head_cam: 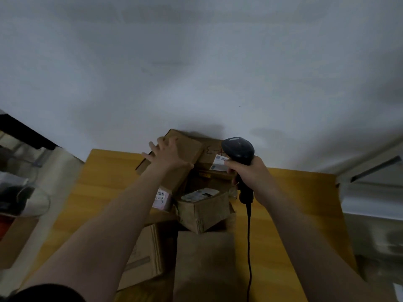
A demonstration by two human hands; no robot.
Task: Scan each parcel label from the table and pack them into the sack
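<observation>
Head: left hand (169, 157) presses flat cardboard parcel (189, 146); right hand (250, 173) grips scanner (238, 149).

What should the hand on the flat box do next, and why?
Probably grip the flat box and tilt it so another side faces the scanner. The left hand lies open on its top, which shows no label, while the right hand holds the scanner ready.

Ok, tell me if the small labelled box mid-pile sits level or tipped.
Tipped: the small box sits askew on the parcels beneath, its labelled top slanting.
</observation>
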